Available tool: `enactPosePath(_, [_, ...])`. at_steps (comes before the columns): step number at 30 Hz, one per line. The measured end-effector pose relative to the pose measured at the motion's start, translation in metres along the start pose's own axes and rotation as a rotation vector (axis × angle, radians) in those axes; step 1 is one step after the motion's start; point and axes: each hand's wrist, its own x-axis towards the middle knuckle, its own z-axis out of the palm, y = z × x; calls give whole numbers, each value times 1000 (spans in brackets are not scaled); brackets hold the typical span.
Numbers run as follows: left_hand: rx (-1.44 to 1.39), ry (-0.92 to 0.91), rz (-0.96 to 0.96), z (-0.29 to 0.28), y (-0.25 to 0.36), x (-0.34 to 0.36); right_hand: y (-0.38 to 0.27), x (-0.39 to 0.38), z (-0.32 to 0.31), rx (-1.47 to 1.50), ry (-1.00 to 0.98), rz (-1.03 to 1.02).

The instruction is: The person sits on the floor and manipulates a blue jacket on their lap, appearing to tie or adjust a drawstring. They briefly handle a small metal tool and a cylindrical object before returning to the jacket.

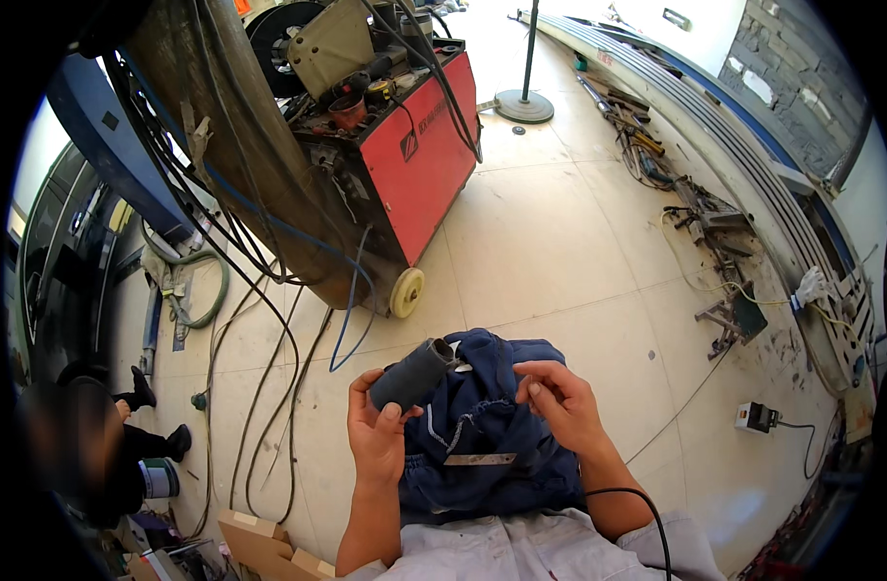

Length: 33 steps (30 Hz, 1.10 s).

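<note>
My left hand (374, 436) is closed around a dark grey cylindrical tube (403, 385), held tilted with its open end toward the upper right. My right hand (557, 407) is to the right of the tube, not touching it, its fingers loosely curled and apart with nothing visible in them. Below both hands, across my lap, is a bundled dark navy cloth garment (482, 436) with a pale cord and a light strip on it. A thin black cable runs over my right forearm.
Ahead stands a red welding machine (409, 160) with cables. Metal tools (719, 232) lie beside a long rail (676, 97) at right, near a small socket box (753, 417). A pole stand (524, 107) is behind. A person's legs (148, 441) and a cardboard box (250, 542) are lower left.
</note>
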Motion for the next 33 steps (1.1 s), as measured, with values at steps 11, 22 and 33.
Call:
enactPosePath(11, [194, -27, -85, -22, -22, -24, 31, -46, -20, -675, -46, 21])
enactPosePath(22, [121, 28, -123, -14, -73, -36, 51, -14, 14, -972, -239, -76])
enactPosePath(33, [212, -72, -119, -32, -66, -47, 73, -13, 20, -755, -219, -18])
